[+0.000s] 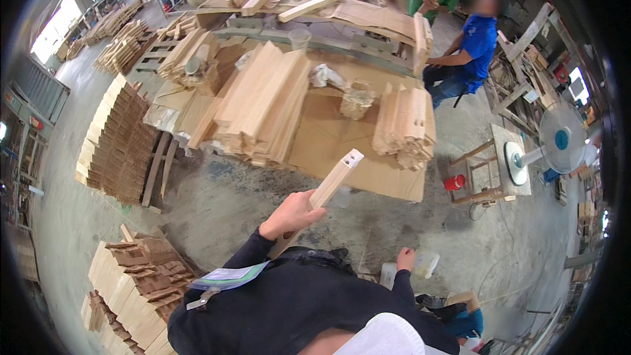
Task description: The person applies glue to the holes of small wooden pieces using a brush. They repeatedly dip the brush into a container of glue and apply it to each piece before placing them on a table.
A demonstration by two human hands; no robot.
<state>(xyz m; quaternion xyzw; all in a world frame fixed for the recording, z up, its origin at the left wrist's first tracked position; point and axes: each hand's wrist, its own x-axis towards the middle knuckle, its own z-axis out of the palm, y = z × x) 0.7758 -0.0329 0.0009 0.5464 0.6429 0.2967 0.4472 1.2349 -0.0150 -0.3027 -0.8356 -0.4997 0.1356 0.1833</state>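
Observation:
My left hand [296, 215] is closed round a pale wooden bar [334, 181], held at a slant in front of my body. Its far end, pointing at the table, has small dark holes in it. At my right side, low down, my right hand [406, 260] looks closed, and what it may hold is hidden. A translucent plastic container [427, 264] is right beside that hand. Ahead, a large stack of wooden pieces [263, 102] lies on the cardboard-covered table [328, 151]. A smaller stack of wooden pieces [404, 121] sits at the table's right end.
A taped block [357, 100] and crumpled white plastic [327, 76] lie between the stacks. Stacked wood [115, 141] stands on the floor at left, with another stack [135, 289] near me. At right are a stool with a fan [519, 161], a red container [454, 183] and a person in blue [478, 46].

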